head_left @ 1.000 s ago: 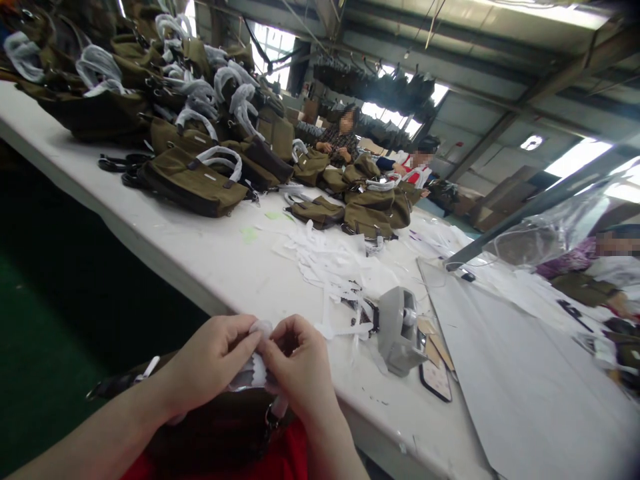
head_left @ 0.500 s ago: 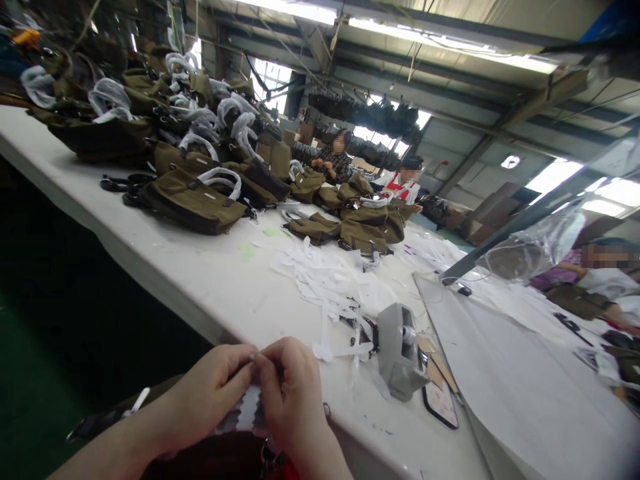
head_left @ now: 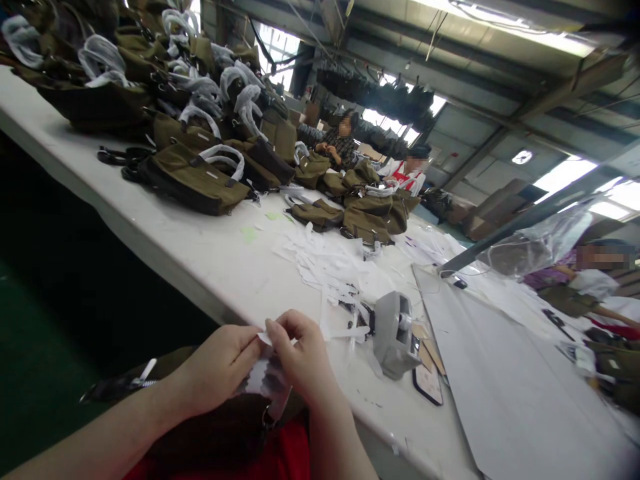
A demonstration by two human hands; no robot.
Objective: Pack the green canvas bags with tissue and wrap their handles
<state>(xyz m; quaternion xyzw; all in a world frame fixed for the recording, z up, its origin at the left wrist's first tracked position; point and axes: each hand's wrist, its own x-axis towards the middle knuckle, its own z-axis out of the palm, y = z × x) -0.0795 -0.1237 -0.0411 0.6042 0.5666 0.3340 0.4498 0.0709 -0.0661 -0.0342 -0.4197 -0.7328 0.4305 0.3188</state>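
At the table's near edge, my left hand (head_left: 217,367) and my right hand (head_left: 303,353) are close together, thumbs and fingers pinched on a white paper strip (head_left: 263,339). Below the fingertips hangs greyish-white wrapping (head_left: 257,379) with a wavy edge; what lies inside it is hidden. Under my forearms rests a dark olive bag (head_left: 215,427), partly covered by them. It has a metal ring (head_left: 269,418) near my right wrist, and a zipper with a white pull (head_left: 147,369) shows beyond my left forearm.
On the white table (head_left: 200,267) lie loose paper strips (head_left: 325,263), a grey tape dispenser (head_left: 395,337), a phone (head_left: 428,385) and a large white board (head_left: 480,353). Olive bags (head_left: 195,177) with wrapped handles are heaped at the far left. Several people sit around.
The view has tilted slightly, so the scene shifts. My hands have moved up a little and tilted, and more of the white strip now shows between my fingertips.
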